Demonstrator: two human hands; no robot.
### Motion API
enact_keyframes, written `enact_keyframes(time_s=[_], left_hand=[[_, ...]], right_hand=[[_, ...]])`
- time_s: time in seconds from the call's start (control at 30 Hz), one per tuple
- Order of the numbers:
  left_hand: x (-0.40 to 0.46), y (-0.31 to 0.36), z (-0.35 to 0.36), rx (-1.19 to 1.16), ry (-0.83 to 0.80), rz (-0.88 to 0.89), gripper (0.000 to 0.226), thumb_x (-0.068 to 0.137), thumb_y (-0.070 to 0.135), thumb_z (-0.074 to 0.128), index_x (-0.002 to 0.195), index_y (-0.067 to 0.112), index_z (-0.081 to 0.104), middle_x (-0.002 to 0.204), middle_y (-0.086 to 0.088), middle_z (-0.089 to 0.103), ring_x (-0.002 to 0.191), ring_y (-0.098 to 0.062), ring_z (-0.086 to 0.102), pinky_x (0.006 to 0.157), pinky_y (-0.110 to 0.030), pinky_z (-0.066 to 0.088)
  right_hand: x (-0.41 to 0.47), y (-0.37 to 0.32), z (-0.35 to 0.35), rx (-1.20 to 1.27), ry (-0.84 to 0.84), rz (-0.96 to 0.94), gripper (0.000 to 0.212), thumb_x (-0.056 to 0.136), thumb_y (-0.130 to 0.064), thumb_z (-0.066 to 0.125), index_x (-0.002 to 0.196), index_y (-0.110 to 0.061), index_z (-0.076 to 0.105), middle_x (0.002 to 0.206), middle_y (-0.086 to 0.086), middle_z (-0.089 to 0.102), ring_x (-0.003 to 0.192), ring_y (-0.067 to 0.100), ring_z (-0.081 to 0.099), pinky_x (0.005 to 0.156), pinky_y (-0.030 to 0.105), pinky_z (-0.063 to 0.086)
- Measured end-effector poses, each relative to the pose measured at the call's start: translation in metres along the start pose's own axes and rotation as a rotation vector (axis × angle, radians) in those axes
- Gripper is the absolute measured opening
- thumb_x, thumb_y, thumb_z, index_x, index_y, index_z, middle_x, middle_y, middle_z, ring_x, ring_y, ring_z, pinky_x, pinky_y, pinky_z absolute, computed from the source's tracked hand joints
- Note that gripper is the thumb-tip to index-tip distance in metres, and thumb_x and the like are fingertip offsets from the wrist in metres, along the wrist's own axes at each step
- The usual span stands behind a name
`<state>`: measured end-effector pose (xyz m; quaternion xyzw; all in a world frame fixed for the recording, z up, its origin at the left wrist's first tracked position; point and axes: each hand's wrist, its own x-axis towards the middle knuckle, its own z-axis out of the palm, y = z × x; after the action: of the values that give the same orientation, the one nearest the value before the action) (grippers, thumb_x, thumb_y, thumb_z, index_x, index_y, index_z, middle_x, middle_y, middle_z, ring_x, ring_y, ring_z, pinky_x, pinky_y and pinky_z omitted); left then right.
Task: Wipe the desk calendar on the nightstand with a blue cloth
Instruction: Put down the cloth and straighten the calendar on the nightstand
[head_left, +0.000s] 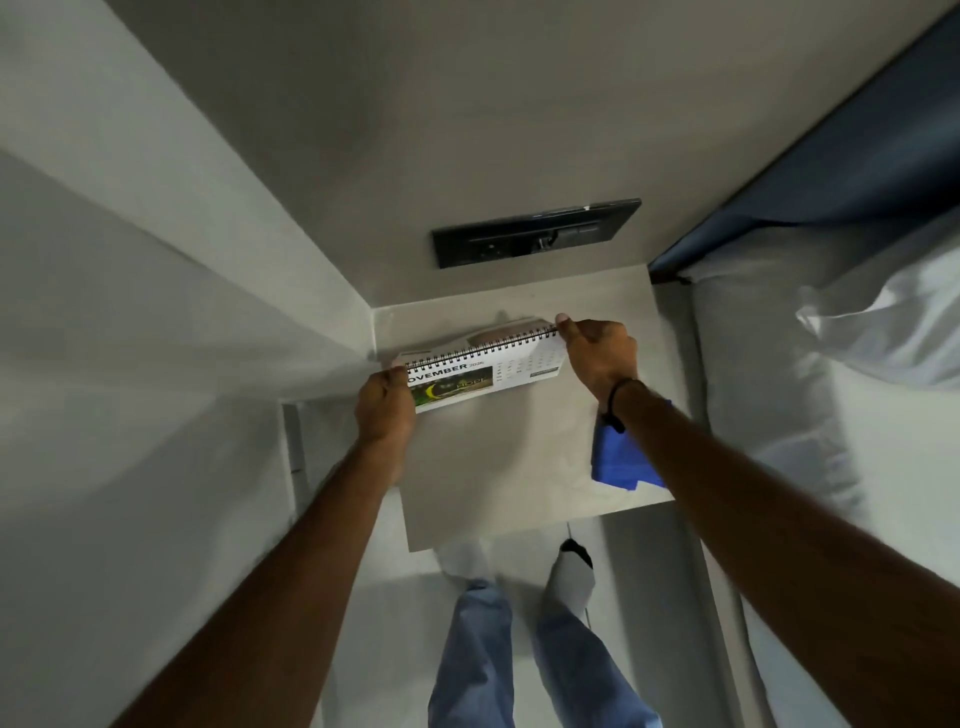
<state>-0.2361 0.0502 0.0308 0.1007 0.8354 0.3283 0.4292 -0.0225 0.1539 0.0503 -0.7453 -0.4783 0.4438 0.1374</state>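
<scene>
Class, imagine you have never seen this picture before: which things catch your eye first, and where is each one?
First, the desk calendar, spiral-bound and showing November, gripped at its two ends by the left hand and the right hand at the back of the nightstand. Next, the blue cloth lying near the nightstand's right edge, partly under the right forearm. Behind, a dark switch panel sits on the wall.

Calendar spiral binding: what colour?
Black, along the top edge of the desk calendar; the head view shows it.

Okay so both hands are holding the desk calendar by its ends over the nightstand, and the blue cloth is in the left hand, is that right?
Not quite. The head view shows the blue cloth lying on the nightstand under the right forearm, in neither hand. The left hand and right hand do hold the desk calendar by its ends.
</scene>
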Motion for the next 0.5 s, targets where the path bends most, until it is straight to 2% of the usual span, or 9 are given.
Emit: enact_keyframes(time_s=[0.03,0.07,0.17,0.23,0.3,0.4,0.5], left_hand=[[0.000,0.000,-0.001,0.009,-0.004,0.015,0.041,0.103,0.029,0.048,0.120,-0.002,0.068,0.126,-0.025,0.070,0.119,-0.039,0.065,0.103,-0.042,0.049],[-0.002,-0.001,-0.003,0.021,-0.009,0.027,0.041,0.104,0.028,0.047,0.119,-0.003,0.068,0.125,-0.026,0.070,0.119,-0.040,0.065,0.102,-0.042,0.050],[-0.021,-0.010,-0.012,0.060,-0.007,0.057,0.040,0.105,0.026,0.045,0.117,-0.003,0.070,0.120,-0.026,0.072,0.114,-0.040,0.067,0.095,-0.040,0.052],[-0.039,-0.018,-0.020,0.097,0.001,0.077,0.040,0.105,0.028,0.046,0.113,-0.001,0.072,0.115,-0.025,0.073,0.110,-0.040,0.068,0.092,-0.040,0.053],[-0.056,-0.029,-0.026,0.127,-0.005,0.087,0.042,0.105,0.030,0.045,0.112,-0.001,0.074,0.113,-0.025,0.074,0.108,-0.039,0.069,0.094,-0.044,0.055],[-0.076,-0.049,-0.030,0.157,-0.011,0.085,0.044,0.105,0.033,0.044,0.111,0.002,0.075,0.109,-0.022,0.076,0.103,-0.038,0.071,0.092,-0.044,0.057],[-0.090,-0.070,-0.030,0.194,-0.019,0.073,0.044,0.105,0.033,0.043,0.111,0.003,0.074,0.111,-0.021,0.074,0.103,-0.037,0.070,0.088,-0.039,0.056]], right_hand=[[-0.003,0.001,-0.001,-0.008,0.000,0.002,0.042,0.098,-0.046,0.056,0.101,-0.012,0.080,0.095,0.009,0.074,0.089,0.026,0.061,0.065,0.009,0.042],[-0.008,0.003,-0.002,-0.008,-0.004,0.001,0.042,0.098,-0.046,0.056,0.098,-0.012,0.080,0.094,0.008,0.073,0.088,0.026,0.062,0.066,0.010,0.044],[-0.034,0.015,-0.007,-0.008,-0.010,0.012,0.043,0.098,-0.047,0.056,0.096,-0.011,0.079,0.097,0.013,0.076,0.091,0.030,0.065,0.082,0.032,0.055],[-0.054,0.026,-0.011,0.010,-0.010,0.050,0.042,0.097,-0.048,0.058,0.095,-0.013,0.080,0.091,0.012,0.075,0.090,0.032,0.067,0.087,0.040,0.059],[-0.071,0.037,-0.013,0.042,-0.010,0.101,0.042,0.095,-0.048,0.060,0.095,-0.011,0.080,0.091,0.013,0.075,0.094,0.037,0.071,0.093,0.048,0.059],[-0.087,0.054,-0.014,0.071,-0.001,0.145,0.045,0.094,-0.047,0.062,0.101,-0.006,0.079,0.096,0.016,0.075,0.102,0.042,0.071,0.095,0.050,0.059],[-0.099,0.069,-0.014,0.030,-0.012,0.160,0.048,0.095,-0.050,0.060,0.096,-0.005,0.078,0.102,0.023,0.076,0.102,0.046,0.070,0.092,0.055,0.058]])
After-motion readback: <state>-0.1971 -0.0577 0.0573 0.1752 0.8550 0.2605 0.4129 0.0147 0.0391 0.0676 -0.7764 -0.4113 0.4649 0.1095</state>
